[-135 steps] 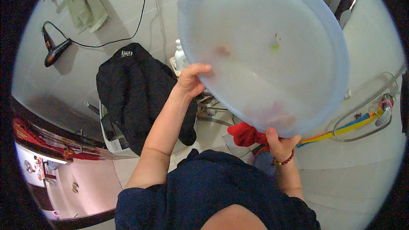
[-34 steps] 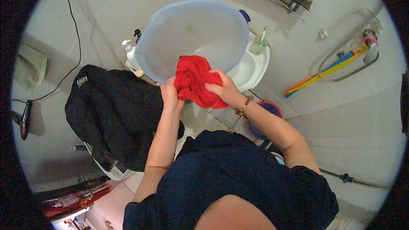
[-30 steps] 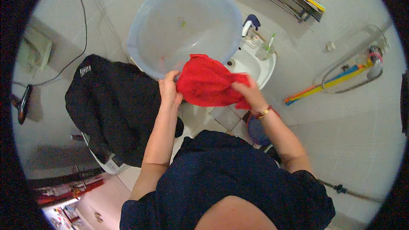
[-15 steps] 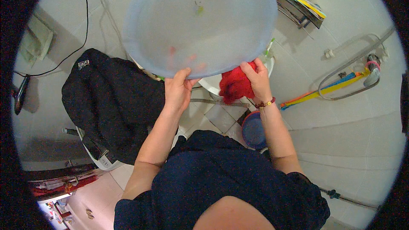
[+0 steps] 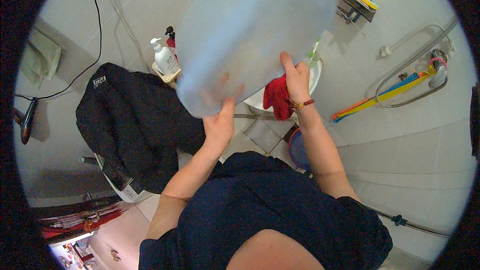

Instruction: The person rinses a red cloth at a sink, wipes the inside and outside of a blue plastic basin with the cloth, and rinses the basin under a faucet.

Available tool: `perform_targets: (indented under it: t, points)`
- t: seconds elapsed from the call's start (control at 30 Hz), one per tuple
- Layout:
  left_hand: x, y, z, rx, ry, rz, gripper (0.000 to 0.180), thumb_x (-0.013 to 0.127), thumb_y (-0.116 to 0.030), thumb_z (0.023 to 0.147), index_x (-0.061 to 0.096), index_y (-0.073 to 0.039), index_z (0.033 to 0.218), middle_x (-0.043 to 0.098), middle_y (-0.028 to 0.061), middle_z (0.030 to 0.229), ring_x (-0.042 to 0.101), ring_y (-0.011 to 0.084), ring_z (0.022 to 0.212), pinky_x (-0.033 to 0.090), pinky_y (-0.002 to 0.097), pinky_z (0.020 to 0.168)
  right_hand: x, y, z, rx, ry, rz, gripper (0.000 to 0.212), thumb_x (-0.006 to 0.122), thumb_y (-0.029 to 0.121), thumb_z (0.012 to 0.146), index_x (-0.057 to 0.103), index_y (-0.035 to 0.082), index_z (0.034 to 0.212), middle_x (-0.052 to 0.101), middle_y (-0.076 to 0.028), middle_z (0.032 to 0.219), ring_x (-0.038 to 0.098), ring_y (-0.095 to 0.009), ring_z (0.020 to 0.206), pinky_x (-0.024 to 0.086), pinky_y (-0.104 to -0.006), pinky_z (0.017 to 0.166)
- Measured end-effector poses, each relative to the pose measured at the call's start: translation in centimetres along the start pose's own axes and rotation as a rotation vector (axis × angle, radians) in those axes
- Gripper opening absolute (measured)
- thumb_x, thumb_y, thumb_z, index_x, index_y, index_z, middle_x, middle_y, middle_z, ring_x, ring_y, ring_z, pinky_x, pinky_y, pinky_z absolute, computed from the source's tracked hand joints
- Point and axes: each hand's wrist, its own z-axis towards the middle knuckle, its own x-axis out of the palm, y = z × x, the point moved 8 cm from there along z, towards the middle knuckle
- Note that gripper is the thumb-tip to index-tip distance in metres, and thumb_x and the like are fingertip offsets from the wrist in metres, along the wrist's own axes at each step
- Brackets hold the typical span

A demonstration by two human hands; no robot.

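Observation:
A large translucent pale-blue basin (image 5: pixel 250 45) is held up in front of me, tilted and blurred by motion. My left hand (image 5: pixel 220 126) grips its lower left rim, and the fingers show faintly through the plastic. On the lower right rim, my right hand (image 5: pixel 298 84) is closed with its thumb on the near face. A bunched red cloth (image 5: pixel 277 99) hangs from that same hand, below the basin's edge. Behind the cloth, a white toilet-like bowl (image 5: pixel 315 75) shows in part, with a green-handled brush (image 5: pixel 314 49) beside it.
To the left, a black garment (image 5: pixel 135 120) is draped over a white appliance (image 5: pixel 131 193). A white pump bottle (image 5: pixel 165 57) stands behind it. A blue bucket (image 5: pixel 299 150) sits on the tiled floor by my right forearm. A shower hose (image 5: pixel 395 110) hangs on the right wall; a shelf (image 5: pixel 357 2) is at upper right.
The basin has tipped and turned, its left side dropping lower. My left hand has shifted right and down. The pump bottle has come into view. The red cloth stays with my right hand.

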Motion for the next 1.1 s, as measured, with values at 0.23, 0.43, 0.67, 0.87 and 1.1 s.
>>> perform_targets:
  t: [0.23, 0.43, 0.67, 0.87, 1.1]
  points:
    - [-0.8, 1.1, 0.3, -0.076, -0.066, -0.103, 0.076, 0.036, 0.010, 0.078, -0.001, -0.011, 0.141, 0.016, 0.0173, 0.140, 0.035, 0.0296, 0.123, 0.045, 0.0450, 0.092, 2.3, -0.3, -1.0, -0.133, 0.171, 0.338, 0.032, 0.057, 0.015, 0.079, 0.054, -0.006, 0.103, 0.061, -0.012, 0.097, 0.057, -0.017, 0.086, 0.044, -0.0292, 0.075]
    - [-0.5, 1.5, -0.4, -0.138, -0.086, -0.073, 0.080, 0.040, 0.007, 0.078, 0.004, -0.023, 0.142, 0.039, 0.0234, 0.130, 0.048, 0.0346, 0.112, 0.044, 0.0431, 0.089, 0.5, -0.3, -1.4, -0.137, -0.062, 0.104, 0.034, 0.061, 0.023, 0.079, 0.058, -0.005, 0.097, 0.066, -0.015, 0.086, 0.063, -0.022, 0.079, 0.047, -0.0335, 0.072]
    - [-0.3, 1.4, -0.7, -0.150, -0.060, -0.108, 0.076, 0.039, 0.008, 0.079, 0.000, -0.014, 0.141, 0.035, 0.0237, 0.130, 0.044, 0.0327, 0.117, 0.045, 0.0425, 0.090, 0.8, -1.1, -0.8, -0.103, 0.003, 0.086, 0.032, 0.060, 0.023, 0.082, 0.059, -0.006, 0.094, 0.064, -0.011, 0.087, 0.057, -0.016, 0.079, 0.045, -0.0300, 0.070]
    - [-1.4, 1.6, -0.4, -0.165, -0.103, -0.087, 0.078, 0.038, 0.009, 0.077, 0.001, -0.015, 0.141, 0.038, 0.0227, 0.129, 0.052, 0.0340, 0.108, 0.045, 0.0428, 0.090, 1.8, -1.0, -1.9, -0.123, 0.157, 0.279, 0.026, 0.059, 0.014, 0.081, 0.057, -0.006, 0.098, 0.062, -0.008, 0.092, 0.055, -0.014, 0.083, 0.045, -0.0277, 0.073]
    - [-0.6, 1.5, -1.2, -0.176, -0.049, -0.213, 0.080, 0.039, 0.009, 0.076, -0.001, -0.015, 0.141, 0.039, 0.0255, 0.127, 0.054, 0.0360, 0.104, 0.046, 0.0432, 0.088, 0.2, -0.2, -2.7, -0.172, -0.055, 0.197, 0.023, 0.061, 0.015, 0.080, 0.059, -0.004, 0.095, 0.062, -0.008, 0.090, 0.055, -0.012, 0.079, 0.045, -0.0270, 0.069]
